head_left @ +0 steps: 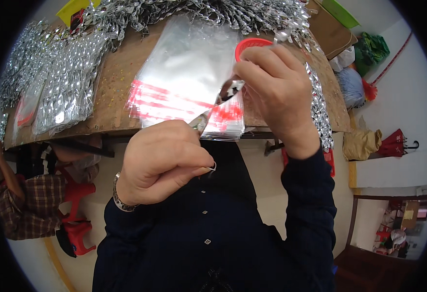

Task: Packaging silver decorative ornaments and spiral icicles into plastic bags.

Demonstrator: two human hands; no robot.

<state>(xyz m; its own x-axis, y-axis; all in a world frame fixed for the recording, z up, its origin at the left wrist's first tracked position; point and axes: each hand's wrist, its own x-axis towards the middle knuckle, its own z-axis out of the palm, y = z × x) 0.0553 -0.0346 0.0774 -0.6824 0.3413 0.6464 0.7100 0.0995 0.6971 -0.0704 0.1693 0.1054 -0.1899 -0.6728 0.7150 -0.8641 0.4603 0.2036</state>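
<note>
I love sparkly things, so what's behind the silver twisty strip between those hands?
Behind the silver strip held by the left hand and right hand lie clear, red-marked bags, on a brown table. Parts covered by the strip and hands can't be seen.

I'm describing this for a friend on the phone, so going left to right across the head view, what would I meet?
Bagged silver strands, left hand, twisted silver strip, right hand, tan sack, dark red umbrella with a curved handle.

We hold a shiny silver strip (230, 91), twisted along its length, between left hand (167, 158) and right hand (279, 90). It slants over a stack of clear bags (189, 58).
</note>
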